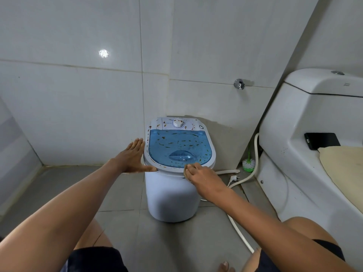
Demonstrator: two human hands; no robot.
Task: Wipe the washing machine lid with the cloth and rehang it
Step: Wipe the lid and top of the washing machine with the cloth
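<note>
Grey tiled floor (121, 193) carries a small white washing machine (170, 197), standing upright near the wall corner. A white hose (238, 230) and plug (234, 178) lie right of it; a green-white toilet brush (248, 164) stands beside the toilet base (284, 193).

The washing machine (172, 185) stands on the floor (117, 193) against the wall, with the toilet (306, 154) to its right. A phone (322, 140) lies on the toilet, and a brush (248, 163) stands between the two.

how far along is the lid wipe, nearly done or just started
Just started. Done: the right hand has the cloth on the lid's front rim; the left hand steadies the washing machine. Left: brown smears cover the lid, then rehanging.
</note>
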